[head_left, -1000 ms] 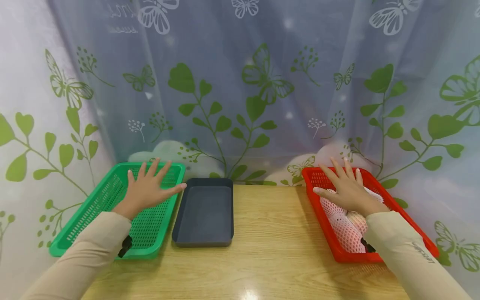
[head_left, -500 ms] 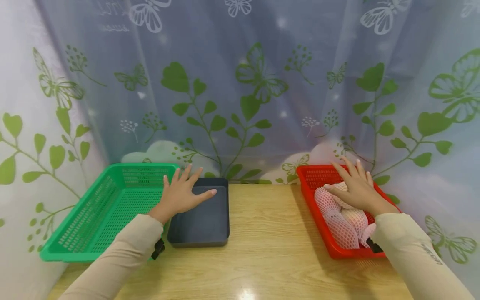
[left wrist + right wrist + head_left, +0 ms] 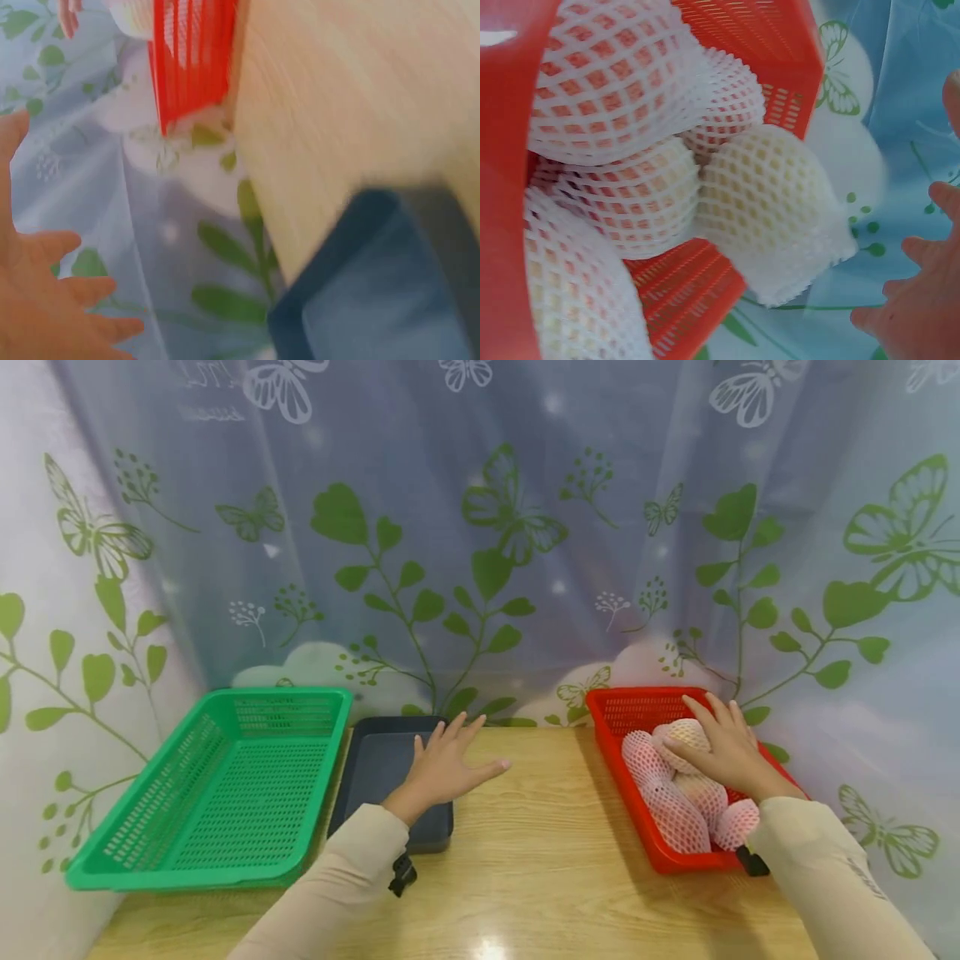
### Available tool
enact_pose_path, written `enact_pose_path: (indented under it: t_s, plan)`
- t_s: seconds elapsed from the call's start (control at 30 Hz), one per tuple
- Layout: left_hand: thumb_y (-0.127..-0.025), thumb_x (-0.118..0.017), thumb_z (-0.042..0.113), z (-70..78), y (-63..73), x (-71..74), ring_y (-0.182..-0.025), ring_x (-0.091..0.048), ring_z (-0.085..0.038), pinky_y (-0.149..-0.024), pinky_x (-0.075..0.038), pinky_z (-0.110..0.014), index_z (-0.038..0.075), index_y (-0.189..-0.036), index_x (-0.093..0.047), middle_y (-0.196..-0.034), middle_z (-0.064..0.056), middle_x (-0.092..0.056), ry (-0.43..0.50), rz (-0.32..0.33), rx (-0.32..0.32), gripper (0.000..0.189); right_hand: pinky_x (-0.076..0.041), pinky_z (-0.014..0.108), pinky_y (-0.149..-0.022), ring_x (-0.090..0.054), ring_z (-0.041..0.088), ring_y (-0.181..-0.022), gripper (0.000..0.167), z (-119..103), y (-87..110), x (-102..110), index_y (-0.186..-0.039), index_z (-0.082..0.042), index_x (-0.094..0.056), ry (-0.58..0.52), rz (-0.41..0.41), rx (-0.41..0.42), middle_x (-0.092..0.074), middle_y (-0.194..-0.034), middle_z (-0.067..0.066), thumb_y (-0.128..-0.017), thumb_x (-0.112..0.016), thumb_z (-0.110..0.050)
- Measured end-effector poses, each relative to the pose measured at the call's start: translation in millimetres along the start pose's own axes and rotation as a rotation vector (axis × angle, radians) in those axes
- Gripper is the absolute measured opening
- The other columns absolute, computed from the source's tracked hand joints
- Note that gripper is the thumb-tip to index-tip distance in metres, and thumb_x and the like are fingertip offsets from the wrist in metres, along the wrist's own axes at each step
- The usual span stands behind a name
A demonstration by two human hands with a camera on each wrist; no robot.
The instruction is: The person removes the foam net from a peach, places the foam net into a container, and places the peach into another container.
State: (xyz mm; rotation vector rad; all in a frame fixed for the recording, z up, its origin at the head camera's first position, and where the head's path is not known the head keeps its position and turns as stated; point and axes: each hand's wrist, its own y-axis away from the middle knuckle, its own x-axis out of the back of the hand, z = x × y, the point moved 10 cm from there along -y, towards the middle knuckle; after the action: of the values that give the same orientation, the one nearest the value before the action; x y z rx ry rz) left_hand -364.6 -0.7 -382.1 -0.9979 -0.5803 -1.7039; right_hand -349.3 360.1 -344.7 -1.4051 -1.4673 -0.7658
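My left hand (image 3: 442, 768) hovers over the right side of a dark grey rectangular tray (image 3: 367, 768), fingers spread and holding nothing. On the right, my right hand (image 3: 723, 752) is spread above a red plastic basket (image 3: 693, 862), also holding nothing. Several round fruits (image 3: 675, 818) in pink and whitish foam nets lie in that basket; their kind is hidden by the netting. The right wrist view shows one net-wrapped fruit (image 3: 757, 195) close up, with the right hand's fingers (image 3: 922, 255) apart from it. No fruit is visible in the tray.
A green perforated basket (image 3: 240, 810) stands left of the tray, its slatted floor visible. Wooden tabletop (image 3: 540, 827) lies between tray and red basket. A curtain (image 3: 480, 527) printed with leaves and butterflies hangs right behind the table.
My left hand has moved right, from over the green basket across the tray. The right hand has shifted slightly right relative to the red basket, uncovering more fruits. The view has turned slightly right.
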Motion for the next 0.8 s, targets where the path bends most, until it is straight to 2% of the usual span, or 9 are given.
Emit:
enact_pose_path:
  t_s: [0.23, 0.4, 0.6, 0.8]
  plan:
    - [-0.084, -0.057, 0.066, 35.8, -6.5, -44.1, -0.144, -0.013, -0.040, -0.111, -0.014, -0.066, 0.023, -0.153, -0.026, -0.159, -0.011, -0.014, 0.226, -0.042, -0.051, 0.087, -0.007, 0.082, -0.095, 0.003, 0.065, -0.133, 0.087, 17, 1.3, -4, -0.151, 0.001, -0.015, -0.070, 0.013, -0.033, -0.005, -0.150, 0.039, -0.091, -0.059, -0.046]
    - [-0.084, -0.064, 0.058, 54.7, -9.1, -73.4, -0.145, -0.014, -0.038, -0.111, -0.023, -0.061, 0.022, -0.153, -0.023, -0.160, -0.012, -0.013, 0.404, -0.075, -0.063, 0.088, -0.013, 0.080, -0.097, -0.002, 0.060, -0.135, 0.093, 28, 0.5, -10, -0.153, -0.001, -0.007, -0.195, -0.027, -0.089, -0.001, -0.153, 0.036, -0.091, -0.061, -0.044]
    - [-0.083, -0.068, 0.053, 73.5, -10.7, -108.7, -0.143, -0.022, -0.034, -0.110, -0.029, -0.058, 0.024, -0.153, -0.025, -0.159, -0.007, -0.019, 0.615, -0.096, -0.016, 0.087, -0.016, 0.076, -0.100, -0.002, 0.054, -0.139, 0.098, 44, 2.5, -17, -0.154, -0.006, 0.003, -0.356, -0.057, -0.184, 0.005, -0.156, 0.030, -0.091, -0.063, -0.041]
    - [-0.080, -0.075, 0.047, 92.5, -9.3, -142.3, -0.141, -0.029, -0.030, -0.108, -0.035, -0.053, 0.028, -0.151, -0.030, -0.154, -0.002, -0.032, 0.777, -0.117, 0.086, 0.086, -0.018, 0.075, -0.102, -0.006, 0.055, -0.138, 0.097, 49, 1.6, -22, -0.154, -0.008, 0.004, -0.465, -0.040, -0.217, 0.006, -0.156, 0.028, -0.091, -0.064, -0.036]
